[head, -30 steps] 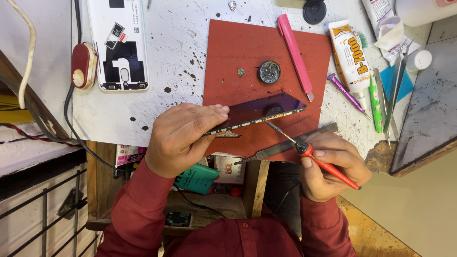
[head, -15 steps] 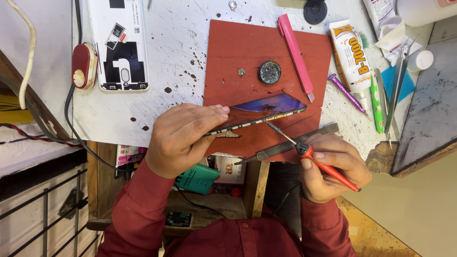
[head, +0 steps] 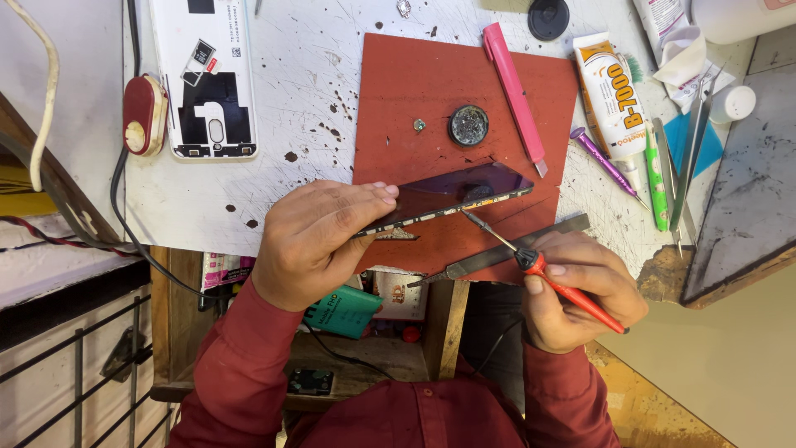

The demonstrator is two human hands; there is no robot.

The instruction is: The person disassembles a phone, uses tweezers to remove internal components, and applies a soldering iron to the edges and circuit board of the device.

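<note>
My left hand (head: 319, 241) grips a dark phone screen panel (head: 452, 195), tilted on edge over a red mat (head: 414, 91). My right hand (head: 580, 290) holds a red-handled soldering iron (head: 547, 270) whose thin tip touches the panel's lower edge near its right half. A flat metal blade (head: 506, 249) also lies under the right hand's fingers, pointing left across the mat's front edge.
A white phone back shell (head: 207, 75) lies at the upper left beside a red oval object (head: 143, 114). On the mat are a round metal tin (head: 468, 124) and a pink cutter (head: 514, 95). A glue tube (head: 609, 95), green tool (head: 655, 178) and tweezers (head: 688, 166) lie at right.
</note>
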